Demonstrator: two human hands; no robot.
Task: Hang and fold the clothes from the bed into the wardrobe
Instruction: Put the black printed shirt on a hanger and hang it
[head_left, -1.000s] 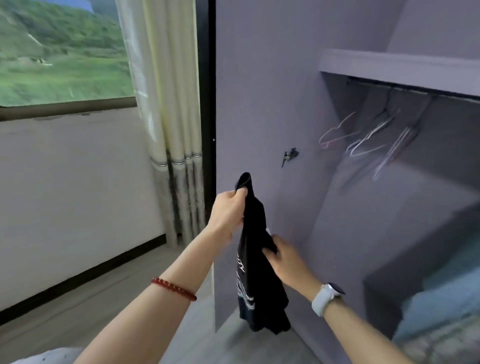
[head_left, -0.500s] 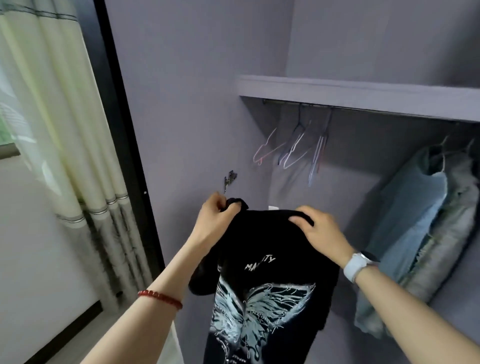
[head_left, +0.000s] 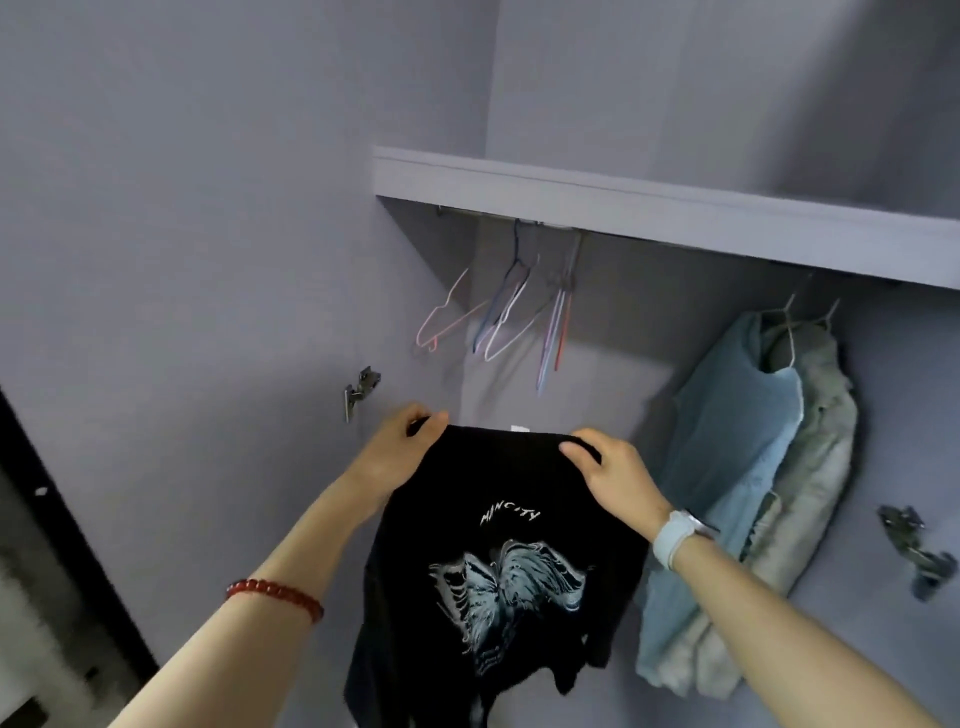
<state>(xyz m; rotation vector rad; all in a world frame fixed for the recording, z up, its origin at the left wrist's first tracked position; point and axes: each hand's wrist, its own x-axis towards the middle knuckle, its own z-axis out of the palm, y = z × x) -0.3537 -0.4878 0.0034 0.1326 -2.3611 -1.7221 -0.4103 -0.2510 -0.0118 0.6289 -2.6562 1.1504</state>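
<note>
A black T-shirt (head_left: 498, 561) with a pale wing print and white lettering hangs spread out in front of the open wardrobe. My left hand (head_left: 400, 452) grips its top left corner and my right hand (head_left: 608, 467) grips its top right corner, both at the upper hem. Several empty wire hangers (head_left: 514, 317) dangle from the rail under the grey shelf (head_left: 649, 208), just above and behind the shirt. The shirt's lower part runs out of the frame.
A light blue garment (head_left: 727, 467) and a pale grey-green one (head_left: 810, 499) hang on hangers at the right of the rail. Metal door hinges sit on the left wall (head_left: 360, 391) and at the far right (head_left: 914, 551). A dark door frame edge (head_left: 67, 525) runs down the lower left.
The bunched shirt has been opened out: my right hand went from its middle to the top right corner. The view has turned from the window and curtain toward the wardrobe interior.
</note>
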